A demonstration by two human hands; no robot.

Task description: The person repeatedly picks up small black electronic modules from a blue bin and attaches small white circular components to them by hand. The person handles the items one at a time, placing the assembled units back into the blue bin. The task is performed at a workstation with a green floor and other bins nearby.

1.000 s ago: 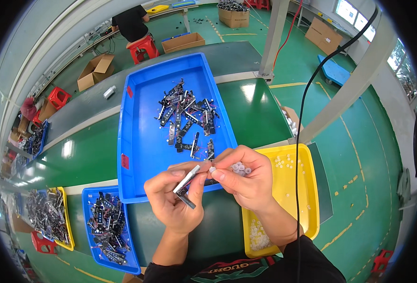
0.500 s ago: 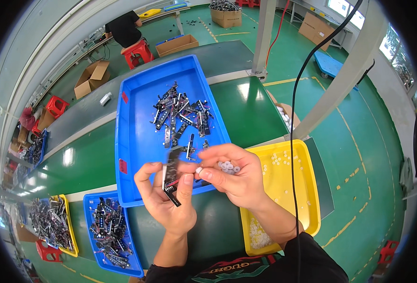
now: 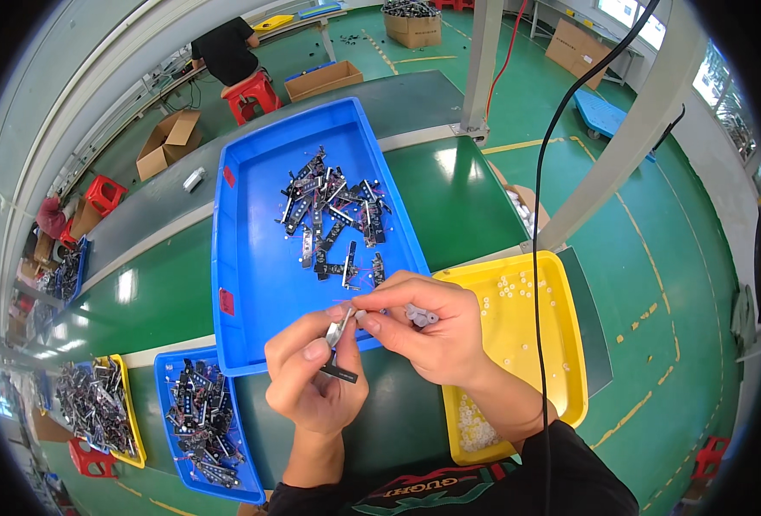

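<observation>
the left hand [image 3: 316, 383] grips a small black and metal strip part [image 3: 338, 344], thumb and fingers clenched round its lower half so that it stands nearly upright, its black foot poking out below the thumb. half a second ago that part lay flatter and darker across the fingers; a second ago it was slanted the other way, so it has been turned up on end and its top is now offered to the other hand. the right hand [image 3: 428, 331] has closed in with it: thumb and forefinger pinch together right at the upper tip of the part, on something too small to make out, while a few small white plastic pieces [image 3: 421, 316] sit tucked in the curled fingers behind. judging by this, the fitting of a white piece onto the part's end is now in hand rather than being lined up.

both hands hover over the near edge of the large blue tray [image 3: 251, 258], whose far half carries a heap of like black parts [image 3: 333, 215]. at the right edge of the green workbench [image 3: 466, 189] lies a yellow tray [image 3: 561, 361] with scattered white pieces. at the near left corner a smaller blue bin [image 3: 167, 365] holds a pile of parts, a yellow bin [image 3: 135, 430] beside it.
</observation>
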